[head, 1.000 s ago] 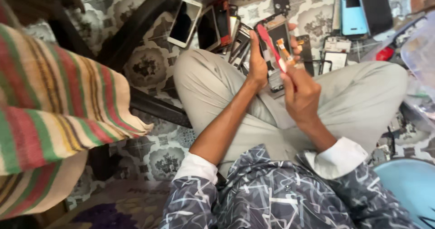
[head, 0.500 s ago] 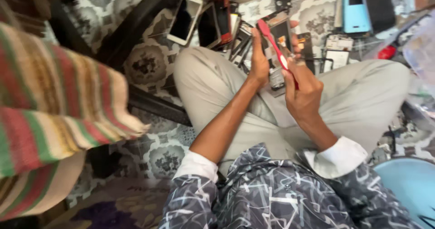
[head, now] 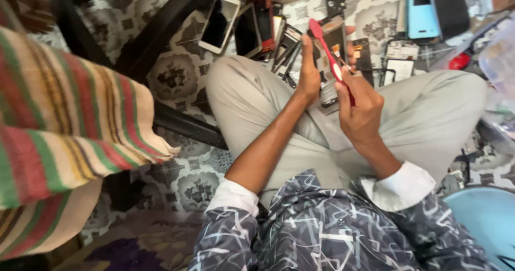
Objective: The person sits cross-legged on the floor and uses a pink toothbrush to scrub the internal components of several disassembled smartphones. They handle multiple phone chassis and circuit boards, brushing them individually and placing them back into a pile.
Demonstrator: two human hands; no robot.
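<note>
An opened phone (head: 328, 62), its back off, is held upright over the lap in the left hand (head: 309, 72), while the right hand (head: 360, 106) pinches a red toothbrush (head: 328, 54) against its exposed insides. This looks like brushing the board clean, and the strokes want to be light. A clear plastic tub (head: 499, 62) at the right edge holds contents I cannot make out.

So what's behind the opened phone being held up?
Behind the opened phone, more phones and loose phone parts lie on the patterned floor. The left hand and the red tool in the right hand cover what lies directly behind.
</note>
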